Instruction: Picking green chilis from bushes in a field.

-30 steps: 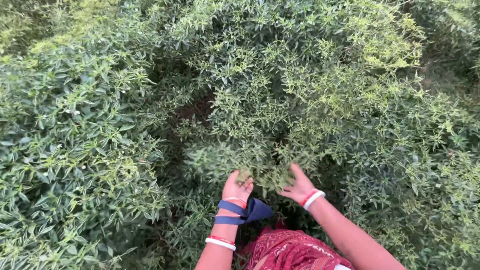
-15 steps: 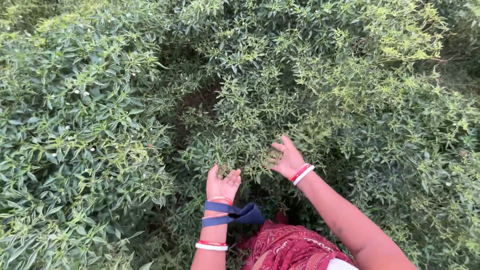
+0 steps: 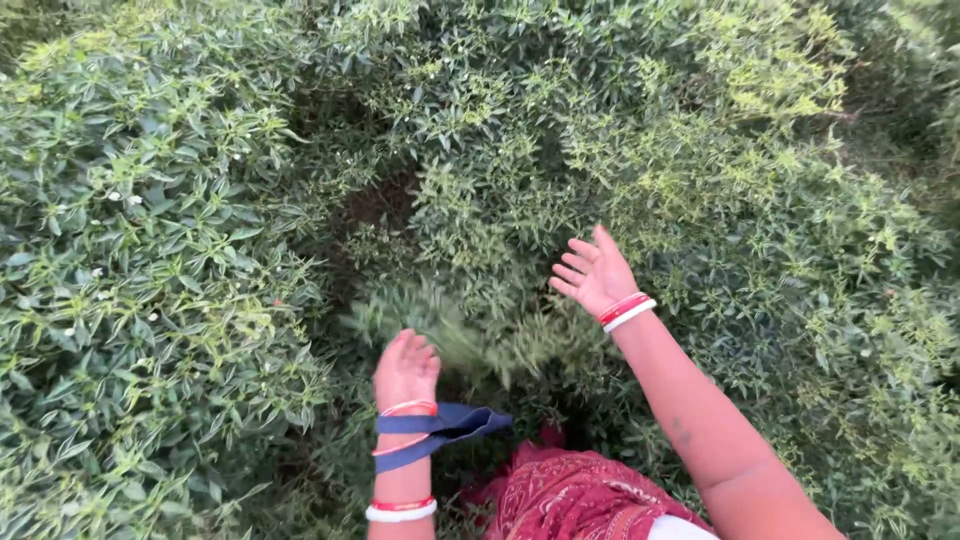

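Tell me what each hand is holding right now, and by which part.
The right hand is open, fingers spread above the leafy plants, holding nothing. The left hand reaches into blurred foliage; whether it grips a sprig cannot be told.

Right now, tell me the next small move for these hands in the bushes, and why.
Probably bring the right hand down onto the leafy branches beside the left hand. The right hand is lifted and open with nothing in it, while the left is pushed into blurred foliage.
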